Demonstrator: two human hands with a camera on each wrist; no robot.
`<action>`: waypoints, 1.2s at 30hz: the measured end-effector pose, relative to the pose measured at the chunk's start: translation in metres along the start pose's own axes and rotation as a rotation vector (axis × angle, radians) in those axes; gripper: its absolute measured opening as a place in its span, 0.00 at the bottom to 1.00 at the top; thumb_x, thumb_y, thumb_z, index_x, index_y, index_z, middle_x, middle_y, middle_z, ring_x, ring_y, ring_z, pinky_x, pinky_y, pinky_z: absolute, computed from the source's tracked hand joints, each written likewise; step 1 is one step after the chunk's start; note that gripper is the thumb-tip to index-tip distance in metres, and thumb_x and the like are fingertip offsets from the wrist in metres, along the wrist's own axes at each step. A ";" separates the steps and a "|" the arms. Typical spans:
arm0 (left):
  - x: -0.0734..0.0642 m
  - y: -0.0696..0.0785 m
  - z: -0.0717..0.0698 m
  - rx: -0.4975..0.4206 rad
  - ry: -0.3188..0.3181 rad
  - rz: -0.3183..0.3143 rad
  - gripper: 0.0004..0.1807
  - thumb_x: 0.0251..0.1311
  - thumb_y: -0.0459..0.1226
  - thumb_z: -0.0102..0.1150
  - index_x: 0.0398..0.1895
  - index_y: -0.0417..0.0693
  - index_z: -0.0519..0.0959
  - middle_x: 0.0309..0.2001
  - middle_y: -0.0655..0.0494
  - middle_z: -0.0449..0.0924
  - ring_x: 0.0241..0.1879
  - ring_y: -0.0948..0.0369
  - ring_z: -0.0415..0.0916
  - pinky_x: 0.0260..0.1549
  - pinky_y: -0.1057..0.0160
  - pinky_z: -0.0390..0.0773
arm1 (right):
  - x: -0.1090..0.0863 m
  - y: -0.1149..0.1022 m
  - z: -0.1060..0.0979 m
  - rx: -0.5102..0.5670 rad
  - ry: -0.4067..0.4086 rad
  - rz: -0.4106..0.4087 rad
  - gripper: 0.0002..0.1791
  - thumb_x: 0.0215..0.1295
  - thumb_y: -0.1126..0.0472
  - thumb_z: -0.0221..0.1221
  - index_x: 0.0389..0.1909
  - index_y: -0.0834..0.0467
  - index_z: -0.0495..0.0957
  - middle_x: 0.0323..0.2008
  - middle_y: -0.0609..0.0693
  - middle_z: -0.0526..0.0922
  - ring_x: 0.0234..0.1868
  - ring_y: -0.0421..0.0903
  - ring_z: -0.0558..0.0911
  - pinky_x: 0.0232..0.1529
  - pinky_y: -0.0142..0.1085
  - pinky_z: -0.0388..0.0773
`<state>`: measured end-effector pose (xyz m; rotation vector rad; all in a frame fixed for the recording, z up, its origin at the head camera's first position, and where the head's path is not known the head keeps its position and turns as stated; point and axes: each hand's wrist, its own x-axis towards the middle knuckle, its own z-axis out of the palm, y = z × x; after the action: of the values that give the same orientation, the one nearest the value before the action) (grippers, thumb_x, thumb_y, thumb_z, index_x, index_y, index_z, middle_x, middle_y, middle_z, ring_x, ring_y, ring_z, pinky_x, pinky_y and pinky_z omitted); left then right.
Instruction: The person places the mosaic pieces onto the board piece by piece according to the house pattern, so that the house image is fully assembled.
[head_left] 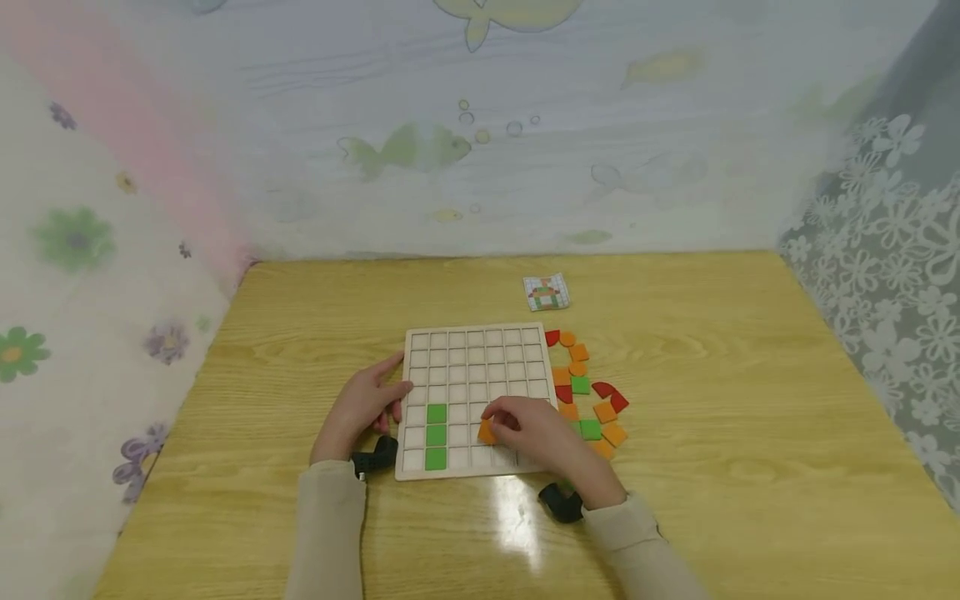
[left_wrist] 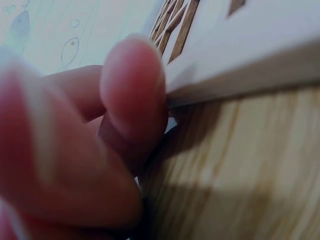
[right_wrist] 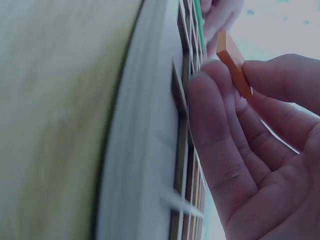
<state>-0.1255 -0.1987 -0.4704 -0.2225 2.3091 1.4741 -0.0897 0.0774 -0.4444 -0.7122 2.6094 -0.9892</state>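
A pale wooden grid board (head_left: 459, 342) lies on the table, with three green square tiles (head_left: 436, 436) in one column near its left side. Over its lower middle, my right hand (head_left: 536, 429) pinches an orange tile (head_left: 486, 432) between thumb and fingers. In the right wrist view the orange tile (right_wrist: 234, 65) is tilted on edge, raised above the grid. My left hand (head_left: 363, 404) rests at the board's left edge, thumb on the rim. A fingertip (left_wrist: 132, 82) touches the board's side (left_wrist: 240, 75) in the left wrist view.
Loose orange tiles (head_left: 615, 434), red curved pieces (head_left: 602, 389) and green squares (head_left: 590, 429) lie right of the board, some partly behind my right hand. A small pattern card (head_left: 547, 292) lies beyond the board. Patterned cloth hangs behind and beside the table.
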 end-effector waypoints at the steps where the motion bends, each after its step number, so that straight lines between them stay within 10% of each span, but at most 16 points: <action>1: 0.000 0.000 0.000 0.000 0.001 -0.001 0.32 0.56 0.48 0.56 0.64 0.73 0.57 0.17 0.44 0.75 0.07 0.58 0.65 0.09 0.60 0.71 | 0.001 -0.001 0.002 0.002 -0.005 -0.003 0.07 0.62 0.56 0.53 0.38 0.48 0.77 0.26 0.35 0.73 0.27 0.35 0.71 0.32 0.29 0.70; 36: -0.001 -0.001 -0.002 0.021 -0.012 0.039 0.32 0.57 0.48 0.55 0.65 0.71 0.56 0.17 0.44 0.75 0.07 0.58 0.65 0.10 0.58 0.72 | 0.006 -0.031 0.034 -0.130 0.042 -0.099 0.03 0.55 0.60 0.60 0.25 0.49 0.80 0.26 0.37 0.71 0.27 0.32 0.70 0.29 0.24 0.69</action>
<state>-0.1250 -0.2010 -0.4698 -0.1630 2.3306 1.4643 -0.0704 0.0351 -0.4488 -0.8683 2.7180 -0.8770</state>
